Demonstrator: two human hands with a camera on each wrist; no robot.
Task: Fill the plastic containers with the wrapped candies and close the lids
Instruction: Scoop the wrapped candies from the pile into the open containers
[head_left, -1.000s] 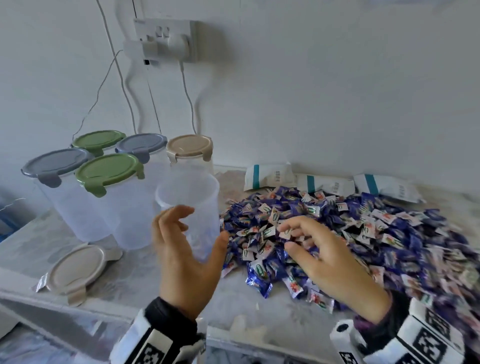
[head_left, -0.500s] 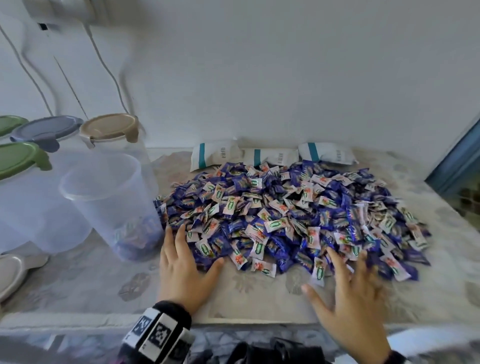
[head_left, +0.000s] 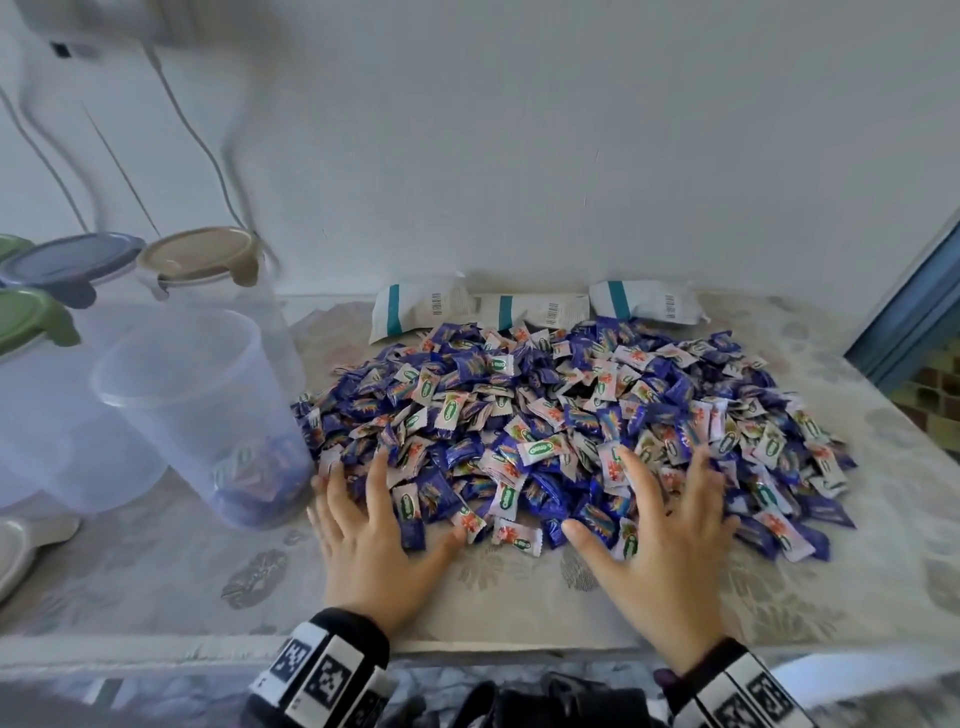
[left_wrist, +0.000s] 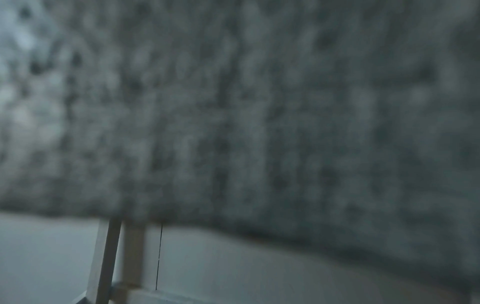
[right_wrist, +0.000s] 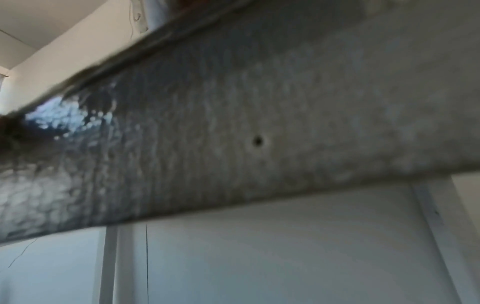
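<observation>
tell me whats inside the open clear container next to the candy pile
The open container holds a shallow layer of wrapped candies at the bottom, blurred through its frosted wall. How many there are cannot be made out.

Wrapped candies (head_left: 561, 431): glossy crinkled film, blue and white, heaped at centre. Open container (head_left: 202, 415) at 9 o'clock: translucent frosted plastic, smooth. Tan lid (head_left: 200, 255), grey lid (head_left: 72, 262), green lid (head_left: 28, 317) at 10 o'clock: matt plastic. Tabletop covering (head_left: 156, 561): smooth, floral-printed, faint sheen. White packets (head_left: 644, 302) at 12 o'clock: matt, paper-like. Wall (head_left: 519, 130): matt, painted.
</observation>
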